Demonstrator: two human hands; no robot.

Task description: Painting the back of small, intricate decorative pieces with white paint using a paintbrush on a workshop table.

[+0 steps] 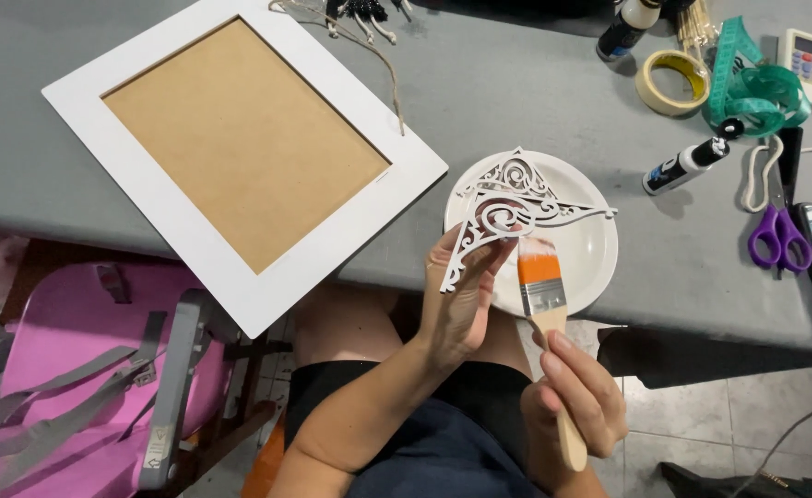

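My left hand (456, 300) holds a white, scroll-cut ornament corner piece (507, 207) up over a white plate (595, 249). My right hand (576, 392) grips the wooden handle of a flat paintbrush (542, 281) with orange bristles tipped in white. The brush tip touches the ornament's underside near its middle. A large white picture frame (194, 235) with a brown board backing lies on the grey table to the left, its near corner hanging over the table edge.
At the right of the grey table (516, 83) lie a roll of tape (671, 81), a green measuring tape (756, 92), two small paint bottles (687, 166), purple scissors (779, 235), a remote and a tablet. A pink chair (83, 369) stands at lower left.
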